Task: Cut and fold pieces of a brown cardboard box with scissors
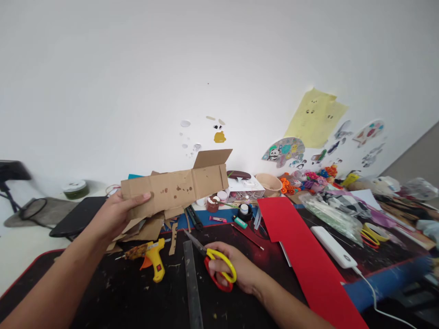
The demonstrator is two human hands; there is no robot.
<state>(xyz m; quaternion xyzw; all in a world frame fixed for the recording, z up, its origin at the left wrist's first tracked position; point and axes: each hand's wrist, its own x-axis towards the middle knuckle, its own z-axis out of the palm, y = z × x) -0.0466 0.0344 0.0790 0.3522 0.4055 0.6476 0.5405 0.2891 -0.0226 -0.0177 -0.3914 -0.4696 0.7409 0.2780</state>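
Left of centre, the left hand (pixel 115 214) pinches one end of a light, creased cardboard strip (pixel 178 187), likely saggy unless gripped nearer its middle; lower centre, the right hand (pixel 242 270) grips scissors (pixel 210 254).

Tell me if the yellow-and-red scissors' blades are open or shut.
Shut: the yellow-and-red-handled metal scissors show one narrow blade strip; the right hand holds their handles.
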